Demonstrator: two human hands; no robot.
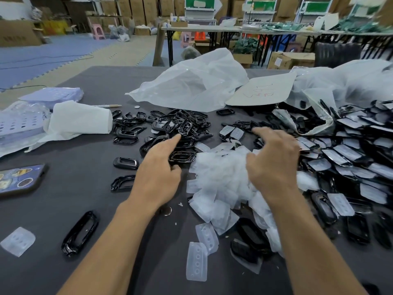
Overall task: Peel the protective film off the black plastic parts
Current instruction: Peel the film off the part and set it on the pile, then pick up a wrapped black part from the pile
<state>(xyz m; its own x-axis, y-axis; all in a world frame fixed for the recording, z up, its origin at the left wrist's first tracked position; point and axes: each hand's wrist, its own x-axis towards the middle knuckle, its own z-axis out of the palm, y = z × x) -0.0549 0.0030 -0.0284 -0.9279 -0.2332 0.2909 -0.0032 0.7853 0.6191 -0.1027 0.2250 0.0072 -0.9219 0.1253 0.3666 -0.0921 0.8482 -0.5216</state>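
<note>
Fingers (172,140) of our left hand (157,173) were loose, index straight, empty. Our right hand (274,158) was spread, empty, over translucent white peeled films (221,177). Film-covered black plastic parts (348,154) lay just right on the dark grey tabletop (85,145). Best, we judged: pinch one film corner, peel slowly.

Glossy black parts (174,126), translucent white film (221,177), dark grey table (85,199)

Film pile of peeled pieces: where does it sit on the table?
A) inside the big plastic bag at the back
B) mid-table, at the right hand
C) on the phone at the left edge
B: the film pile lies mid-table, partly under the right hand, between the bare black frames and the still-covered parts.
</note>
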